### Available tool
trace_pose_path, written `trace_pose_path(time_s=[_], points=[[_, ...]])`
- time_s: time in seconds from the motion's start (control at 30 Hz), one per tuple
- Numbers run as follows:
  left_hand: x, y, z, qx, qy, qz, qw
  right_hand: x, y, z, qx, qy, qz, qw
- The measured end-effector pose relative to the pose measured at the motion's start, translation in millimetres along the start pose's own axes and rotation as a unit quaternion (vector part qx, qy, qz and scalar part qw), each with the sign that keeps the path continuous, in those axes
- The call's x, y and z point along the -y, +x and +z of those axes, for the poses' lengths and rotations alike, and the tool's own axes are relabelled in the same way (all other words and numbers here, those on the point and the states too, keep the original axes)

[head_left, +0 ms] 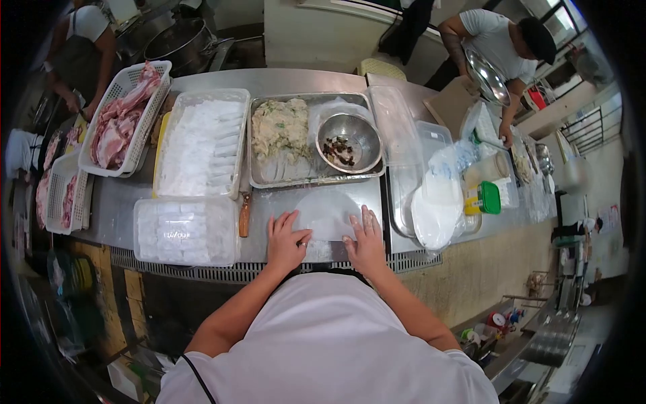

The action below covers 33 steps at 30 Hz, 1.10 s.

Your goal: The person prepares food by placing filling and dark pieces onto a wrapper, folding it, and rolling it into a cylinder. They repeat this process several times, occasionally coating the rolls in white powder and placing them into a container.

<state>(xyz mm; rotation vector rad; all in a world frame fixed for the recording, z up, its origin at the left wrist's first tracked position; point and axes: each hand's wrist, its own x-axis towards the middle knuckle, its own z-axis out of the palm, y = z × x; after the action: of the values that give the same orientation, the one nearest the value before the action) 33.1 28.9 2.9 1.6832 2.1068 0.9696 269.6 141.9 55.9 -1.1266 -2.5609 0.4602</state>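
A round, thin, translucent white wrapper sheet (328, 210) lies flat on the steel counter in front of me. My left hand (287, 241) rests at its lower left edge, fingers apart and slightly bent, palm down. At the lower right edge is my right hand (366, 244), its fingers stretched forward and its thumb near the sheet's border. Beyond the sheet, a metal tray (282, 182) holds a pale minced filling with green bits (279, 128). A steel bowl (367, 151) with dark pieces in it sits in the tray's right side.
To the left are a bin of wrapped white rolls (198, 145), a lidded plastic box (185, 232), a wooden-handled tool (245, 215) and a basket of raw meat (124, 138). White plates (437, 212) and a green-lidded jar (483, 197) stand right. A co-worker (494, 40) holds a metal lid.
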Motion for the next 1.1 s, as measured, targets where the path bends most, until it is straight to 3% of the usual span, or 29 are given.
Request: trace_pose_path(time_s=[0.17,0.27,0.37,0.47,0.5,0.6,0.73,0.77,0.87,0.97,1.1], points=[[-6.2,-0.5,0.8,-0.025,0.01,-0.006,1.0,23.4,94.7,-20.3,-0.01,0.148,-0.038,0.988],[-5.0,-2.6,6.4,-0.047,0.042,0.01,0.998,44.8,161.7,-21.0,0.062,0.165,-0.099,0.979],[-3.1,-4.6,10.2,-0.057,0.04,0.016,0.997,71.0,217.6,10.0,0.177,0.093,-0.064,0.978],[-5.1,-4.2,6.9,-0.056,0.045,0.013,0.997,71.9,263.2,54.5,0.187,-0.057,-0.054,0.979],[-5.2,-3.6,7.4,-0.062,0.047,0.012,0.997,75.8,267.3,56.8,0.136,-0.098,-0.109,0.98],[-3.6,-4.2,8.4,-0.077,0.049,0.015,0.996,81.8,283.8,59.6,0.293,-0.096,-0.04,0.951],[-4.5,-5.3,11.2,-0.096,0.045,0.012,0.994,59.8,290.0,52.0,0.248,-0.039,-0.13,0.959],[-4.9,-5.5,9.7,-0.098,0.044,0.013,0.994,56.2,291.9,49.9,0.186,-0.004,-0.103,0.977],[-5.7,-4.3,8.5,-0.105,0.035,0.012,0.994,66.5,297.9,37.2,0.18,0.001,-0.038,0.983],[-7.7,-3.0,5.5,-0.104,0.038,0.015,0.994,46.4,294.5,82.1,0.234,-0.095,-0.122,0.96],[-7.2,-3.5,4.0,-0.101,0.046,0.021,0.994,54.0,280.9,86.7,0.285,0.0,-0.139,0.949]])
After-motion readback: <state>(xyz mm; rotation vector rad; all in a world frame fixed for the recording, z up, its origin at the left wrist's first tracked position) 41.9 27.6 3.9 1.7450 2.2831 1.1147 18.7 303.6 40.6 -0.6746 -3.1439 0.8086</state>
